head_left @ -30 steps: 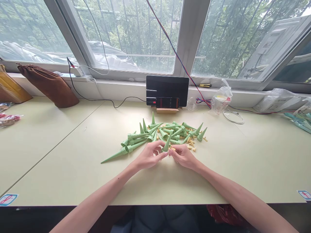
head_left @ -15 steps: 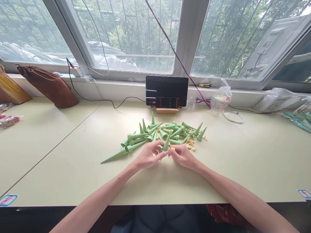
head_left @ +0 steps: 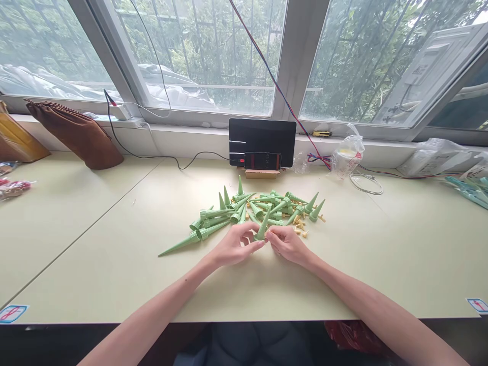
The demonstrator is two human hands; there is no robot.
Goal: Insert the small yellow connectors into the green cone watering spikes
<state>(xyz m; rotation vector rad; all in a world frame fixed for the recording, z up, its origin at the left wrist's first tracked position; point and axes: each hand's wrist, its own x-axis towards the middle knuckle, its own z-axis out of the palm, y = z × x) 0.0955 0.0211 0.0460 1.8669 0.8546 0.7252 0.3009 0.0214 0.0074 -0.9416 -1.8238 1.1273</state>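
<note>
My left hand [head_left: 238, 245] is closed around the wide base of a green plastic watering spike [head_left: 264, 223], whose point leans upward. Against that base, on its right side, my right hand [head_left: 287, 244] is pinched. A small yellow valve piece sits in its fingertips, almost wholly hidden by them. Just beyond both hands lies a heap of similar green spikes [head_left: 218, 213], some on their sides and several standing point up. Loose yellow valve pieces [head_left: 300, 222] are scattered at the heap's right edge.
Behind the heap a phone [head_left: 262, 161] leans on a black tablet [head_left: 263, 133], both on a cardboard stand [head_left: 263, 174]. A bagged cup [head_left: 346, 157] and a white cable [head_left: 366, 184] lie to the right. A brown leather bag [head_left: 86, 137] stands far left.
My right fingers have closed further over the yellow valve piece, which showed plainly before and is now mostly covered. The spike in my left hand has shifted very slightly.
</note>
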